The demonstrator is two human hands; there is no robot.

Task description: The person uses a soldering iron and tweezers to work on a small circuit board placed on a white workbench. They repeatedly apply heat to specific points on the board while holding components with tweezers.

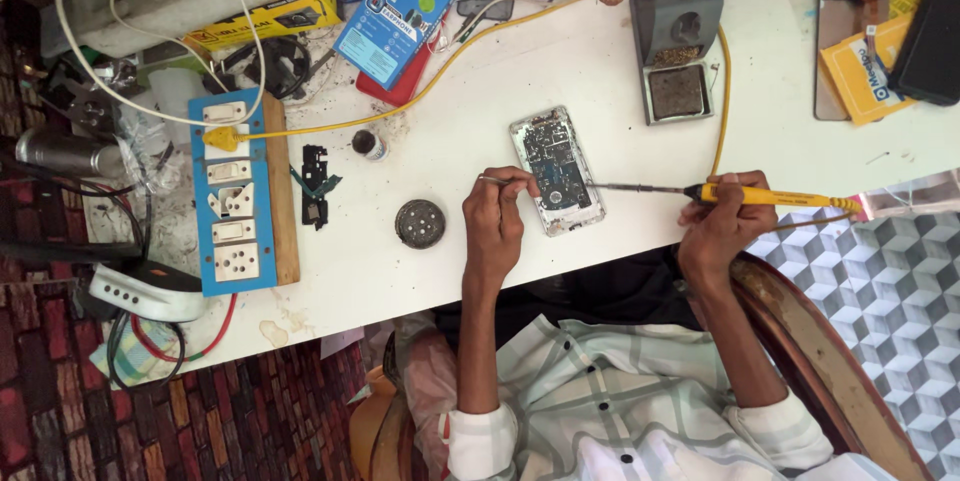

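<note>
Right hand [722, 221] grips soldering iron [770, 196]; left hand [495, 216] steadies phone [556, 169].

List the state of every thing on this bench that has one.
Phone: back off, circuit board exposed, lying flat.
Soldering iron: gripped in right hand, tip at the phone.
Tweezers: pinched in left hand, at the board.
Iron stand: empty.
Small bottle: upright.
</note>
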